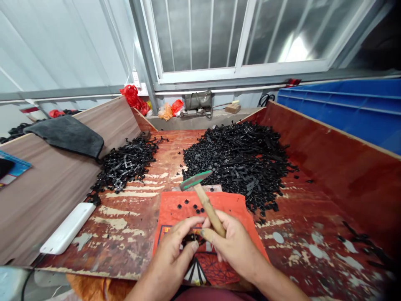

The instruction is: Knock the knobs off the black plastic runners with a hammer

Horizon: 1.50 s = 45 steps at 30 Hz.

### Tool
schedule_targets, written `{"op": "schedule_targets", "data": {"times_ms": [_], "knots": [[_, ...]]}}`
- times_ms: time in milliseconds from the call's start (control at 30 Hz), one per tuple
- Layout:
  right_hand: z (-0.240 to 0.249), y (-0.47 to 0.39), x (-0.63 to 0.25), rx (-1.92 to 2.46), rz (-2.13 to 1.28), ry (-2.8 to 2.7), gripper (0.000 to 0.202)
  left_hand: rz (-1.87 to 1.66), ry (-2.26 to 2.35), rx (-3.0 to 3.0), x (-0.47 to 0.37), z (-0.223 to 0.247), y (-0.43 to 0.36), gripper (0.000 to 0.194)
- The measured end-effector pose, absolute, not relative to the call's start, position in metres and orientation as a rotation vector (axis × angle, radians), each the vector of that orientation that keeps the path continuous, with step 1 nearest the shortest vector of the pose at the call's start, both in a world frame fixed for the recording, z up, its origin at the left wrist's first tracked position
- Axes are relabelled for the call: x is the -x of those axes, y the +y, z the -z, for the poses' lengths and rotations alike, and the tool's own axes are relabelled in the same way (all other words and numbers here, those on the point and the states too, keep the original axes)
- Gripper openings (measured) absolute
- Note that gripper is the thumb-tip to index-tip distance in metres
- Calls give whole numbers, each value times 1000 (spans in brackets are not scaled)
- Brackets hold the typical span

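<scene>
My right hand (230,240) is closed around the wooden handle of a small hammer (209,209), whose green-edged head points up and away from me. My left hand (177,244) pinches a small black part (190,238), mostly covered by the fingers. The fingertips of both hands meet around that part, over a red cloth (233,207) with a printed pattern. Several small round black pieces (196,207) lie on the cloth just beyond my hands.
A large heap of black parts (238,163) lies beyond the cloth to the right. Another pile (128,161) is at the left. Wooden side boards (328,138) edge the worn red tabletop (125,230). A white power bank-like box (67,228) rests at the left. A blue crate (344,110) stands right.
</scene>
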State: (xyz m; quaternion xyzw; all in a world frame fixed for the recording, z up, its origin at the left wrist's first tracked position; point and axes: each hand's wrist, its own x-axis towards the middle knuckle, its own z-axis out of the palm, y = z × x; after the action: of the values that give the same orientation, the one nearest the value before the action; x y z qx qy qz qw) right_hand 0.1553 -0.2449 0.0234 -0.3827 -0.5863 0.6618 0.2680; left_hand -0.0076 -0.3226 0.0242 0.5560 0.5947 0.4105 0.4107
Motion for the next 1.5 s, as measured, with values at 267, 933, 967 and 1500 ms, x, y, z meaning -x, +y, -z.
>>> {"op": "schedule_targets", "data": {"times_ms": [267, 933, 967, 1500], "knots": [[-18, -252, -142, 1158, -1775, -1605, 20, -1027, 1588, -1321, 6, -23, -325, 14], [30, -268, -235, 1361, -1629, -1805, 33, -856, 1794, -1128, 70, 19, -307, 31], [33, -269, -237, 1365, -1605, -1816, 32, -845, 1794, -1133, 69, 21, -307, 31], [43, -266, -239, 1353, -1446, -2144, 30, -672, 1875, -1334, 71, 35, -304, 37]]}}
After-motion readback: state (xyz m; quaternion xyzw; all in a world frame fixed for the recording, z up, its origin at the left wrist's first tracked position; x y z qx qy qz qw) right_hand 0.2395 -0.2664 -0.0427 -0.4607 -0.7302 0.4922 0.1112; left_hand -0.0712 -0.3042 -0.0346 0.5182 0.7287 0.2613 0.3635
